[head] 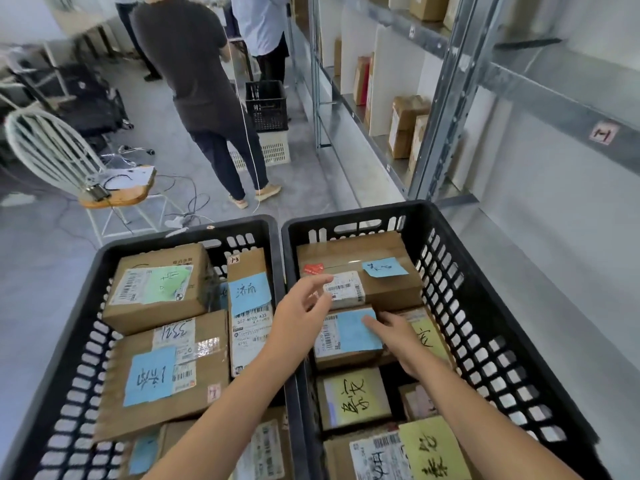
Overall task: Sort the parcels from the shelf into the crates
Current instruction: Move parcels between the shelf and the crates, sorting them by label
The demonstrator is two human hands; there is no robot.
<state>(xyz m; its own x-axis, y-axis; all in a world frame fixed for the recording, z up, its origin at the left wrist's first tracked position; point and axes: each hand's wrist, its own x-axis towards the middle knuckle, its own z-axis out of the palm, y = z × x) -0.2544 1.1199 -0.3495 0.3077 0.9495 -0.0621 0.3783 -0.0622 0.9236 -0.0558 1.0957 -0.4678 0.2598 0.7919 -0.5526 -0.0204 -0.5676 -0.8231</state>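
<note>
A metal shelf (446,98) is located at the right, and brown parcels (405,126) are stored upright on its levels. Two black crates are positioned side by side in the foreground, with their long walls touching. The left crate (79,375) is filled with cardboard parcels bearing blue and green notes. The right crate (485,323) is filled with parcels bearing blue and yellow notes. A large parcel (363,251) is laid across the far end of the right crate. A small parcel (353,330) with a blue note is placed just in front of it, on top of other parcels.

Further down the aisle, a standing person (194,81) is seen from behind, near a black basket (266,105) stacked on a white basket (273,150).

The left hand (301,313) is held over the inner edge of the right crate, with its fingers spread and relaxed; contact with a parcel cannot be determined, as the fingertips are blurred. The right hand (398,334) is laid on the right side of the small parcel, with its fingers extended flat onto the blue note.
</note>
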